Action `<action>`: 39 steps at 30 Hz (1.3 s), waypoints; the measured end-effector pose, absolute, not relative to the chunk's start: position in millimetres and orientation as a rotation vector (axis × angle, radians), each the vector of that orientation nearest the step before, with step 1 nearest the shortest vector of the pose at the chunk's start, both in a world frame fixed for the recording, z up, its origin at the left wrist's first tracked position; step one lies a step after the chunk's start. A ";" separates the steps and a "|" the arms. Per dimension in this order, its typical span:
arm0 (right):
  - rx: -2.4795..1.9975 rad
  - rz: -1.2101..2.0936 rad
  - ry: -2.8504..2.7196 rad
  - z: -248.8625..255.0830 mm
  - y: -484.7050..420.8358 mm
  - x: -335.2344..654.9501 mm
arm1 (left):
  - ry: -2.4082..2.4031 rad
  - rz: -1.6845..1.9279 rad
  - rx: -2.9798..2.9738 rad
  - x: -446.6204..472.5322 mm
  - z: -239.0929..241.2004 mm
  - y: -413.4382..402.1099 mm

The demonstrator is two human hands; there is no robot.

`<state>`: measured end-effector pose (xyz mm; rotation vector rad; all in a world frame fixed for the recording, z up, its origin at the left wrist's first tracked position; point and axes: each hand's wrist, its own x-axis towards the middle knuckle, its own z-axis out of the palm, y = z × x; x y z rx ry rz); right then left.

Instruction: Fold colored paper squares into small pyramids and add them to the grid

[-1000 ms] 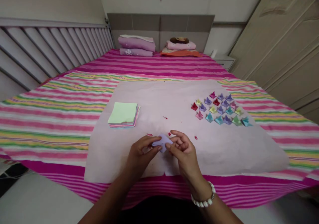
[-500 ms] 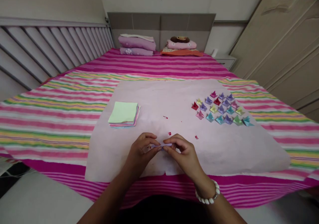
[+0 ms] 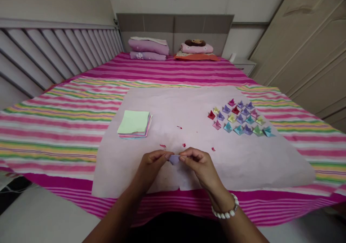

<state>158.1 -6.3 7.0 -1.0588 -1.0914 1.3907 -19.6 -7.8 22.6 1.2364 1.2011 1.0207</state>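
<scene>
A small folded piece of lilac paper [image 3: 174, 159] is pinched between my two hands, low over the pale sheet [image 3: 173, 106]. My left hand [image 3: 153, 165] grips its left corner between thumb and fingers. On the right corner, my right hand [image 3: 198, 162] pinches it the same way; a white beaded bracelet [image 3: 226, 211] circles that wrist. The paper's lower part points down toward me. Just beyond my fingers lie small red scraps [image 3: 184, 145].
Left on the sheet stands a stack of square coloured paper [image 3: 134, 122], pale green on top. Several folded paper boats [image 3: 240, 118] in many colours sit at the right. Striped bedding [image 3: 67, 117] surrounds the sheet; folded bedding [image 3: 148, 48] is piled by the headboard [image 3: 175, 23].
The lilac paper has turned from edge-on to show its flat face. My left fingers have lowered and come closer in, uncovering a red scrap beyond them.
</scene>
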 end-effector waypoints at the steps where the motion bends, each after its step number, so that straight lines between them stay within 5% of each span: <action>1: -1.068 1.405 -1.057 6.7 -6.3 157.5 | 1.197 1.035 1.215 -19.2 21.4 -8.0; 11: -1.011 1.337 -1.076 10.8 -10.3 151.6 | 1.137 1.022 1.130 -9.9 18.9 -11.1; 25: -0.917 1.749 -0.969 21.0 -12.3 149.2 | 1.030 0.960 1.112 -23.3 19.6 -10.4; 39: -0.907 1.676 -0.966 17.4 -10.9 151.2 | 1.049 0.958 1.091 -22.2 9.9 -10.1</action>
